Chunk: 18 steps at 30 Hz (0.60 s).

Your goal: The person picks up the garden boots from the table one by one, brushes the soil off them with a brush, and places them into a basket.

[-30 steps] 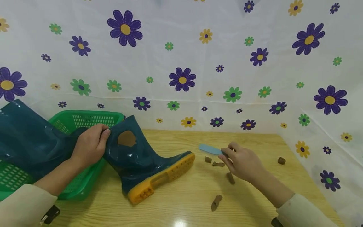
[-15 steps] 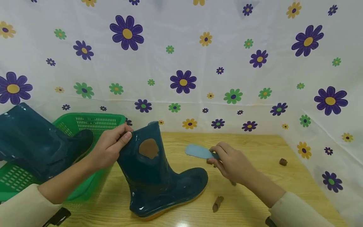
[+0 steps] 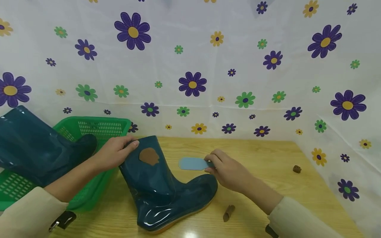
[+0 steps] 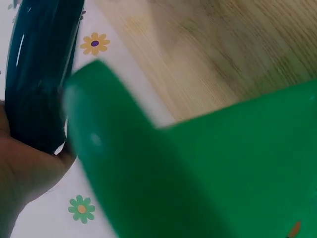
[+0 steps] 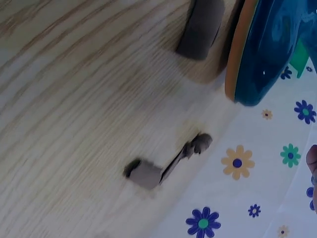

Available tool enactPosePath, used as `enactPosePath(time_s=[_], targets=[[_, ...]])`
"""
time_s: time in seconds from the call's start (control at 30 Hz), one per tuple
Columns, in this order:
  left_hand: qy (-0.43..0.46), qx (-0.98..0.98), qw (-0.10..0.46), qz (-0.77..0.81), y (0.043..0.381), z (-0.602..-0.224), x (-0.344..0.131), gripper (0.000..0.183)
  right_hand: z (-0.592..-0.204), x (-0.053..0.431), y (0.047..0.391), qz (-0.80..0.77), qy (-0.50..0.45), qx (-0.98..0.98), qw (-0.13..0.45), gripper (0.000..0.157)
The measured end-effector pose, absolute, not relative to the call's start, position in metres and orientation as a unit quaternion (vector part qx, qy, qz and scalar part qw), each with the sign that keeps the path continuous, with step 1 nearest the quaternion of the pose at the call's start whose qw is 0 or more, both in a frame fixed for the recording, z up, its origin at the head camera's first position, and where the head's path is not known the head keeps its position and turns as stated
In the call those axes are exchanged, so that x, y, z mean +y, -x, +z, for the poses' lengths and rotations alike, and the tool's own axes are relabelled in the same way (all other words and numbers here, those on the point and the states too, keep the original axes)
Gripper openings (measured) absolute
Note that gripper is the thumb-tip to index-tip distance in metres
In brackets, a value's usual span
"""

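Observation:
A dark blue-green rubber boot [image 3: 166,195] stands on its sole, toe to the right. High on its shaft is a brown mud-like patch [image 3: 149,156]. My left hand [image 3: 114,152] grips the boot's top edge, thumb on the outside; the left wrist view shows the hand [image 4: 29,173] at the rim too. Between thumb and fingers, my right hand [image 3: 227,170] pinches a light blue scraper [image 3: 192,163], its flat blade pointing left toward the shaft, apart from it. In the right wrist view only a sliver of the hand [image 5: 312,161] appears at the edge.
A green basket [image 3: 98,118] stands at left with a second boot [image 3: 50,152] lying across it. Brown rolled scraps lie about: one curl [image 3: 228,213] near the toe, a lump [image 3: 296,169] far right, another scrap [image 5: 144,173] in the right wrist view. A flowered cloth [image 3: 193,49] hangs behind.
The boot has come right from beside the basket and its sole has turned down onto the table; the shaft has since tipped slightly left. My right hand has carried the scraper left toward it.

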<state>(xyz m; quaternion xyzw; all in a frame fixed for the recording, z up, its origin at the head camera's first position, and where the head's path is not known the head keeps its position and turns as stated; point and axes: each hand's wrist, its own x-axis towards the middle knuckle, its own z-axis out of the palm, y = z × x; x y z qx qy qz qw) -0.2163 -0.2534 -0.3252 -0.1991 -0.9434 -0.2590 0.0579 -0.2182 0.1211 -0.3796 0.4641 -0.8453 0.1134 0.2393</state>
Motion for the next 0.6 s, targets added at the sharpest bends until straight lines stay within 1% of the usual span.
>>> enactPosePath(time_s=[0.17,0.3,0.37,0.47,0.6], targets=[[0.253,-0.945,0.120,-0.170,0.218,-0.321,-0.248,0.018,-0.381,0.099,0.223,0.147,-0.457,-0.850,0.219,0.027],[0.289,-0.937,0.176,-0.086,0.219,-0.321,-0.245,0.011,-0.388,0.083,0.228,0.170,-0.450,-0.852,0.208,0.027],[0.301,-0.931,0.194,-0.065,0.219,-0.322,-0.245,0.008,-0.391,0.077,0.229,0.176,-0.447,-0.854,0.200,0.027],[0.311,-0.925,0.209,-0.061,0.219,-0.325,-0.246,0.006,-0.393,0.070,0.229,0.175,-0.446,-0.856,0.194,0.028],[0.320,-0.920,0.210,-0.081,0.220,-0.325,-0.245,0.007,-0.392,0.058,0.228,0.162,-0.450,-0.855,0.201,0.030]])
